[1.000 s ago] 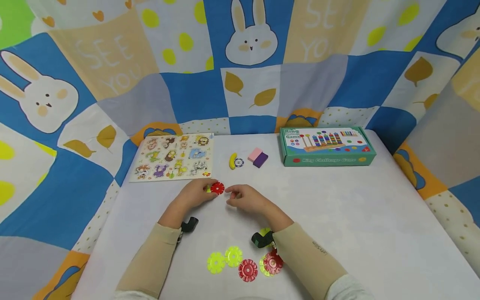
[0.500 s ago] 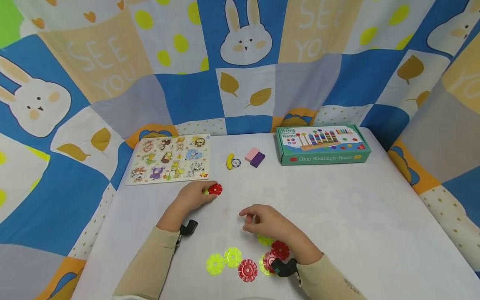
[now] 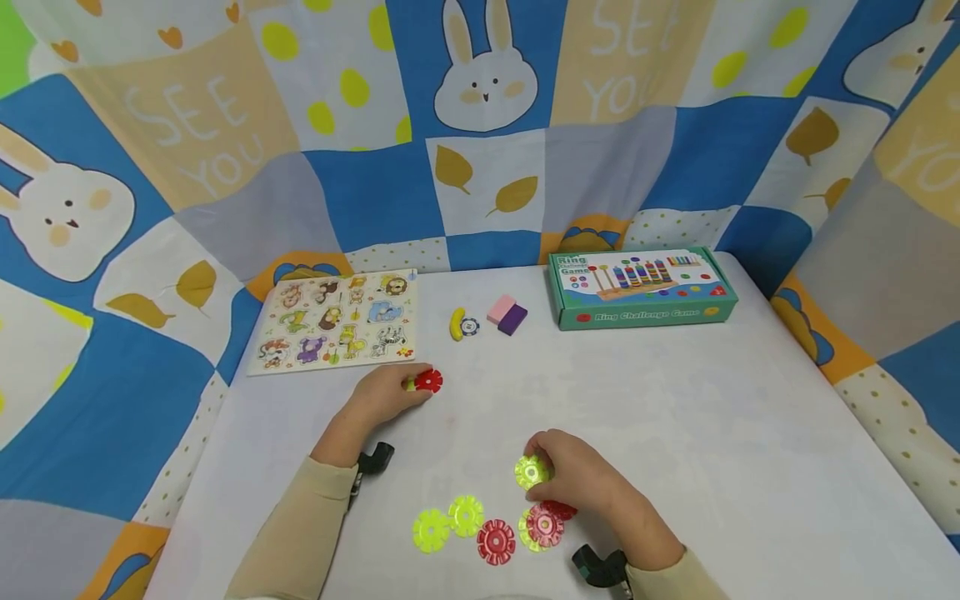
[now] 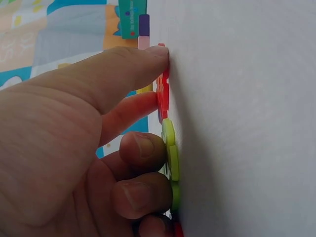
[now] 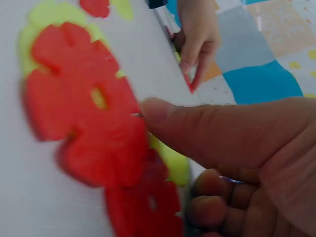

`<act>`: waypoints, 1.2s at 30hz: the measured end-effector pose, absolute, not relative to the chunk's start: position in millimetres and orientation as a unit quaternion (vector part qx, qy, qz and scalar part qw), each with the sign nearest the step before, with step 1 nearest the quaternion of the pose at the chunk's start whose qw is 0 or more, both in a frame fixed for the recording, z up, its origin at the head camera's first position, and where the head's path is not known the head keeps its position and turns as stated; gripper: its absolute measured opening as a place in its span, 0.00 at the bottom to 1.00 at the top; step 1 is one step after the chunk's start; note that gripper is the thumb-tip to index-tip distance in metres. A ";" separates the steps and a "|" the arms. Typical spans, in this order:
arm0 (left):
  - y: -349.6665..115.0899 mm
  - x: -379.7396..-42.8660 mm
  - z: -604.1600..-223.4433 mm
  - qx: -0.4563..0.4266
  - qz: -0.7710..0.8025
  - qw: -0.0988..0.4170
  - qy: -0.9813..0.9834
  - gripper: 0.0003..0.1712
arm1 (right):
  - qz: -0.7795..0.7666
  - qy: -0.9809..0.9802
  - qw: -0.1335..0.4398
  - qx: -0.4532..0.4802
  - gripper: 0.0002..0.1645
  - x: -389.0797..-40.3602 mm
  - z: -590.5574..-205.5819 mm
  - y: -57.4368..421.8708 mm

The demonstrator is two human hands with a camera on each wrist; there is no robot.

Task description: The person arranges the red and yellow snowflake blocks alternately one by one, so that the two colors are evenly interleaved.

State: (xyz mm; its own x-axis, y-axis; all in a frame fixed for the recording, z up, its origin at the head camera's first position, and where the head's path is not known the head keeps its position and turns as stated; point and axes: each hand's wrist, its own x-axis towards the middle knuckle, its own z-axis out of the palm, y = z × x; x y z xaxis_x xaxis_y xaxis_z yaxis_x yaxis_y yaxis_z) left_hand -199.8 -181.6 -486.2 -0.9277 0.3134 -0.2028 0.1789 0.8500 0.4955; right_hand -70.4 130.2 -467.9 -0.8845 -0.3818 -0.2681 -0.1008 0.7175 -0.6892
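We have the left hand (image 3: 384,393) pinching a red notched disc (image 3: 429,381) by its edges, at the bench (image 3: 675,433), with a yellow-green piece (image 4: 174,162) under its curled fingers. The right hand (image 3: 583,479) pinches a yellow-green notched disc (image 3: 532,472) across its rim. Its thumb sits close to a darker red disc (image 3: 564,510), so a low sweep could drag that along and scatter the overlapping red disc (image 3: 545,527) beside it. If our left pinch slackens, the two left pieces could slip out of line.

The head view is bright. Soft shadow (image 4: 197,192) dims the left wrist view at five o'clock; the right blurs a red disc (image 5: 76,103) at nine.
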 end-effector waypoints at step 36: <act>-180.5 -199.5 -488.8 0.132 0.230 0.124 0.956 0.30 | -0.530 0.825 0.155 -0.124 0.31 -101.8 -397.8 126.4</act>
State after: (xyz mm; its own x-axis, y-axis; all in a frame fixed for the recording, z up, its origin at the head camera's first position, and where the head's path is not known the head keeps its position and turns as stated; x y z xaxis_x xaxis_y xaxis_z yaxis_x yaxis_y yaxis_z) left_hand -199.5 -180.5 -488.8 -0.9343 0.3095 -0.1771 0.1953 0.8596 0.4722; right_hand -101.8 126.4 -397.8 -0.9214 -0.3683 -0.1240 -0.0406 0.4085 -0.9118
